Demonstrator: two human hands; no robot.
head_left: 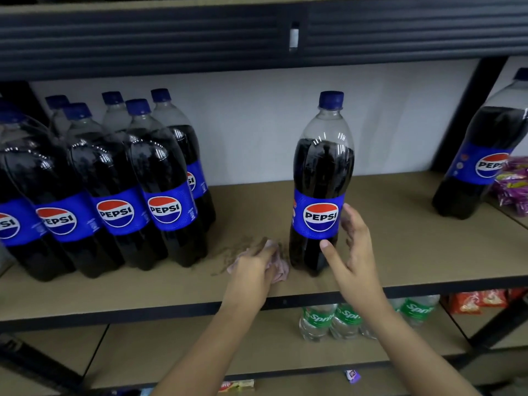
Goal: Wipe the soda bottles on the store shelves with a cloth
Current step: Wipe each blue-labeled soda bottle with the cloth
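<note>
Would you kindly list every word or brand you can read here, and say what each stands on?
"PEPSI": label of the lone Pepsi bottle by the hands.
"PEPSI": labels of the grouped Pepsi bottles at left.
"PEPSI": label of the right-hand bottle, partly cut off.
"Sprite": Sprite bottles on the lower shelf, partly hidden.
Small print on labels, the snack packets and the bottom wrappers: too blurred to read.

A tall clear plastic Pepsi bottle with a blue cap and blue label (pixel 320 181) stands upright, alone in the middle of the tan wooden shelf (pixel 414 247) — full of dark soda. A crumpled pale pink cloth (pixel 278 267) lies just left of its base. More Pepsi bottles (pixel 114 190) stand grouped at the left — another (pixel 480 155) is far right.
</note>
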